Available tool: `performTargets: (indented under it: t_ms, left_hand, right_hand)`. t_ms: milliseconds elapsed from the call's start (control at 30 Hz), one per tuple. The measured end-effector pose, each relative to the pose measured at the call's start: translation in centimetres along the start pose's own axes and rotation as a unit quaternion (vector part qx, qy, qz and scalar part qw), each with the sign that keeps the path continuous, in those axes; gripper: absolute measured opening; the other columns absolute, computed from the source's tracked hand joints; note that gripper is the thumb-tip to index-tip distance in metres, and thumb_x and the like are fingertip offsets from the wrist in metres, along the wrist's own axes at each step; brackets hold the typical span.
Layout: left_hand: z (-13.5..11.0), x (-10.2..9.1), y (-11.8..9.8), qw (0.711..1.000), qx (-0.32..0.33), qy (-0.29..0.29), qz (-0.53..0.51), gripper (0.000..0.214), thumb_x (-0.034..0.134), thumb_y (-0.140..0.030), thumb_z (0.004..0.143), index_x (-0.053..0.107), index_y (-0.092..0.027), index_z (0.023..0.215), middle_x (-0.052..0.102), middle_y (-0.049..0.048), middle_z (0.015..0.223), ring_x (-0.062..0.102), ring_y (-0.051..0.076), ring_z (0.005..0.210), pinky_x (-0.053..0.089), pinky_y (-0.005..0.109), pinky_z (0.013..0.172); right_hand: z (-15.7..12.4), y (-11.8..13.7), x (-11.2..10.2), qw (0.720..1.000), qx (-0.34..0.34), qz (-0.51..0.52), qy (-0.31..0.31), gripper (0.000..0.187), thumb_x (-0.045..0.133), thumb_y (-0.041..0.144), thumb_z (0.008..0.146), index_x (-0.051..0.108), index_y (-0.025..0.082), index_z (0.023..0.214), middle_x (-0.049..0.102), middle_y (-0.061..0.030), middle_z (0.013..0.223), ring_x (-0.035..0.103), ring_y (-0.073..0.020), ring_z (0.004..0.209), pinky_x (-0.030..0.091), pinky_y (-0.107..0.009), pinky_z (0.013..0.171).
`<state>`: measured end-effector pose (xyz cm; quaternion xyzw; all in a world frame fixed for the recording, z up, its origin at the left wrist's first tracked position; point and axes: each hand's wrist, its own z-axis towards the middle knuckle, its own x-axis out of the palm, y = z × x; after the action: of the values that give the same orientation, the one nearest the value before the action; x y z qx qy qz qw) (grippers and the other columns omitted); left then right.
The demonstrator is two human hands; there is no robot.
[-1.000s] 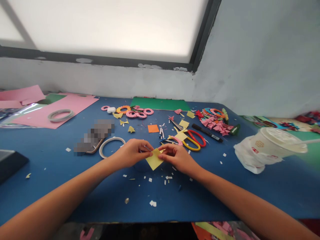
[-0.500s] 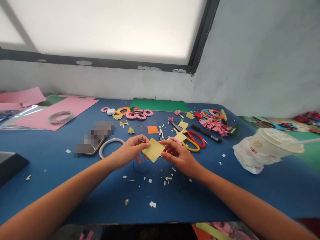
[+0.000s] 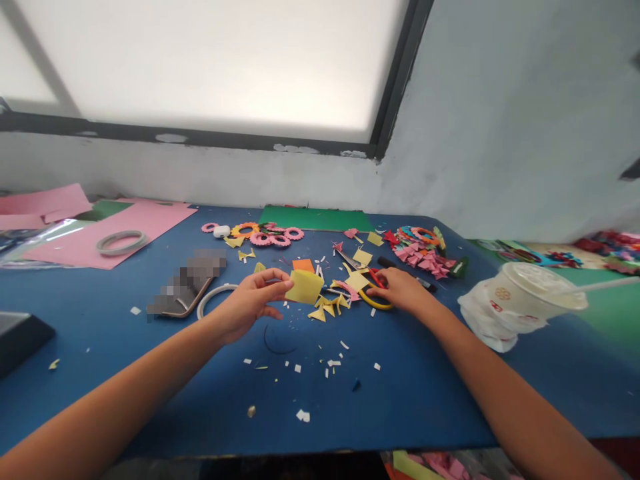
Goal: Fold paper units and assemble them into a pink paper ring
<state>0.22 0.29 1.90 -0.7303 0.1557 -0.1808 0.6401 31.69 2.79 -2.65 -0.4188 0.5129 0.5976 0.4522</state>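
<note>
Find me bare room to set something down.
Bare blue tabletop shows in front of the cup, right of the right forearm, and between the left forearm and a small golden bit. It's crowded around the scissors by the right hand.

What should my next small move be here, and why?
I'd probably close your right hand around the scissors' handles and lift gently: that hand is right at them, while your left hand holds the yellow paper above the table. I can't tell whether your grip is firm yet.
</note>
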Motion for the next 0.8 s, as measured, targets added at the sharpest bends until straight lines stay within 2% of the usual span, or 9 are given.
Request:
performTargets:
  t_ms: [133,233,367,467,533,600,667,733,800]
  left_hand:
    - [0.0,0.2,-0.3,1.0,0.028,-0.009,-0.01,0.017,0.064,-0.03,0.076,0.054,-0.017,0.08,0.057,0.0002,0.088,0.056,0.01,0.08,0.051,0.021,0.07]
    - [0.0,0.2,-0.5,0.999,0.044,-0.015,-0.015,0.017,0.064,-0.03,0.075,0.054,-0.016,0.078,0.06,0.001,0.09,0.057,0.011,0.083,0.049,0.025,0.08]
    - [0.1,-0.1,-0.3,0.997,0.068,-0.027,-0.02,0.016,0.064,-0.03,0.076,0.055,-0.017,0.079,0.059,-0.0016,0.084,0.057,0.009,0.077,0.05,0.023,0.077]
    - [0.2,-0.3,-0.3,0.995,0.092,-0.036,-0.018,0.015,0.065,-0.03,0.075,0.056,-0.018,0.079,0.058,-0.0036,0.078,0.056,0.007,0.071,0.05,0.021,0.069]
    - [0.0,-0.3,-0.4,0.992,0.113,-0.045,-0.017,0.014,0.066,-0.028,0.075,0.057,-0.019,0.079,0.058,-0.0042,0.076,0.055,0.008,0.07,0.05,0.02,0.067]
    - [-0.3,-0.3,-0.7,0.988,0.144,-0.053,0.003,0.011,0.066,-0.026,0.075,0.059,-0.018,0.077,0.06,-0.0029,0.079,0.057,0.009,0.075,0.05,0.021,0.07]
    - [-0.8,-0.2,-1.2,0.977,0.194,-0.061,0.066,0.008,0.065,-0.024,0.076,0.06,-0.018,0.076,0.064,-0.0001,0.088,0.059,0.012,0.085,0.049,0.024,0.076]
    - [-1.5,-0.3,-1.6,0.947,0.266,-0.083,0.158,0.004,0.062,-0.021,0.078,0.06,-0.019,0.076,0.065,0.0019,0.096,0.058,0.015,0.095,0.048,0.028,0.083]
    - [-2.1,-0.4,-1.9,0.901,0.34,-0.118,0.243,0.003,0.06,-0.018,0.079,0.06,-0.02,0.079,0.065,0.002,0.099,0.059,0.016,0.098,0.047,0.033,0.088]
  right_hand:
    - [0.2,0.2,0.4,1.0,0.021,-0.017,0.0,0.022,0.058,0.035,0.078,0.058,0.017,0.065,0.063,-0.008,0.067,0.06,-0.0224,0.063,0.036,-0.027,0.053]
    - [0.2,0.0,0.5,0.998,0.047,-0.011,-0.032,0.018,0.057,0.031,0.079,0.059,0.013,0.083,0.065,-0.0119,0.076,0.062,-0.0252,0.069,0.04,-0.029,0.056]
    - [0.1,-0.1,0.2,0.992,0.06,0.018,-0.107,0.031,0.05,0.024,0.082,0.049,0.009,0.11,0.062,-0.0183,0.1,0.059,-0.0295,0.094,0.043,-0.036,0.076]
    - [0.2,0.0,-0.5,0.983,0.06,0.054,-0.166,0.04,0.046,0.026,0.083,0.043,0.009,0.119,0.051,-0.0215,0.119,0.045,-0.0329,0.115,0.036,-0.044,0.091]
    - [0.2,0.2,-1.1,0.978,0.058,0.094,-0.179,0.044,0.048,0.032,0.082,0.042,0.01,0.12,0.049,-0.021,0.121,0.044,-0.0345,0.115,0.035,-0.047,0.092]
    - [0.0,0.7,-1.4,0.976,0.041,0.147,-0.157,0.047,0.051,0.039,0.08,0.044,0.013,0.117,0.055,-0.0176,0.112,0.052,-0.0323,0.104,0.041,-0.044,0.085]
    - [-0.4,1.6,-1.7,0.972,0.001,0.21,-0.105,0.049,0.054,0.046,0.077,0.047,0.015,0.113,0.06,-0.0118,0.099,0.059,-0.0254,0.088,0.047,-0.037,0.075]
    - [-1.1,2.7,-1.7,0.962,-0.052,0.264,-0.043,0.052,0.052,0.055,0.075,0.049,0.017,0.11,0.059,-0.0062,0.088,0.058,-0.0179,0.072,0.049,-0.029,0.064]
    - [-2.1,4.0,-1.7,0.944,-0.094,0.317,0.019,0.057,0.044,0.066,0.075,0.052,0.019,0.107,0.055,-0.0024,0.077,0.052,-0.0127,0.058,0.046,-0.024,0.052]
